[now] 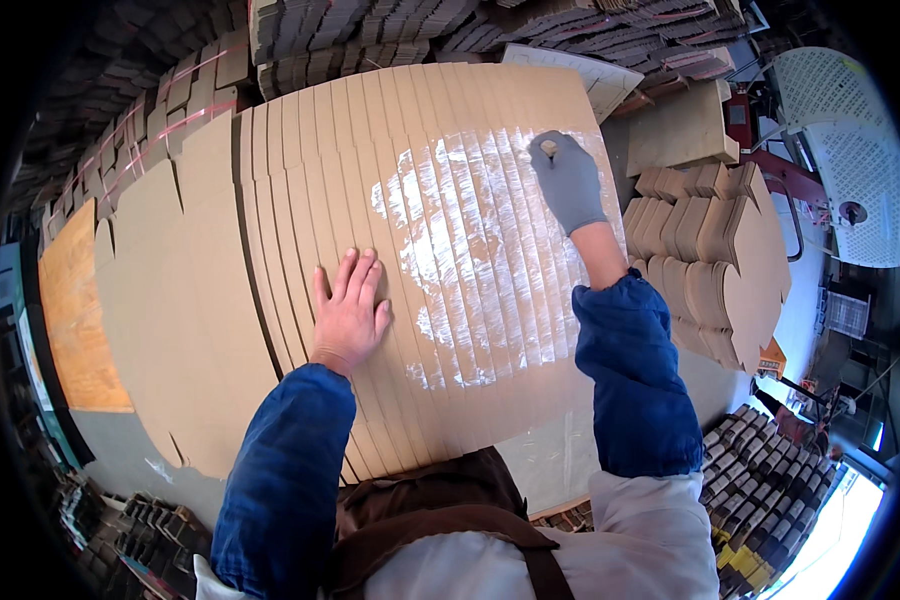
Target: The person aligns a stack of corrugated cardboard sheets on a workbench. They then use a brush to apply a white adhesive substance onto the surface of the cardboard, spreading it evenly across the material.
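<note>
A row of overlapping brown cardboard sheets fans out across the work surface, each edge set a little back from the one beside it. White streaky paste covers the middle and right part of their exposed strips. My bare left hand lies flat on the sheets, fingers spread, left of the paste. At the paste's upper right, my right hand wears a grey glove and is closed. A small pale bit shows at its curled fingers; whether it is a held thing or a bare fingertip I cannot make out.
Flat cardboard lies to the left, beside an orange-brown wooden board. Curved cut cardboard pieces are stacked at the right. Bundled cardboard stacks line the back. A white perforated plastic chair stands at the far right.
</note>
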The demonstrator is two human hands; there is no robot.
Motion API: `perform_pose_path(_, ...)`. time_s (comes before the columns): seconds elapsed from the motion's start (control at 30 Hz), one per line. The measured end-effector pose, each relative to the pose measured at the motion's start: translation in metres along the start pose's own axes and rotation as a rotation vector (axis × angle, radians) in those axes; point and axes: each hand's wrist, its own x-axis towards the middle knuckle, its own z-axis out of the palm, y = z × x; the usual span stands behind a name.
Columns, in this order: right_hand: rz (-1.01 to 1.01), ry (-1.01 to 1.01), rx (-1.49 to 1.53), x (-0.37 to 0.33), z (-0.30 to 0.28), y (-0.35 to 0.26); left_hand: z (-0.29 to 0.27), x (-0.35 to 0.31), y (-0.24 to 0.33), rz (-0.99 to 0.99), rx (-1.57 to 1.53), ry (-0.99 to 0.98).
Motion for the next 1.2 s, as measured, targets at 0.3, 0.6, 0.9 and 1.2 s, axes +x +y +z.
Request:
perform_pose_path(0.3, -0.009, 0.0, -0.001, 0.02, 0.01, 0.001, 0.0, -0.003, 0.0, -0.003, -0.017, 0.004)
perform_pose_path(0.6, 0.158, 0.094, -0.21, 0.024, -0.048, 0.097, -0.001, 0.003, 0.004, 0.006, -0.01, -0.015)
perform_pose_path(0.9, 0.171, 0.052, -0.14, 0.014, -0.041, 0.102, 0.0, 0.001, 0.005, 0.014, -0.018, -0.005)
perform_pose_path(1.2, 0.188, 0.053, -0.082, 0.026, -0.046, 0.101, -0.001, 0.002, 0.005, 0.007, -0.02, -0.026)
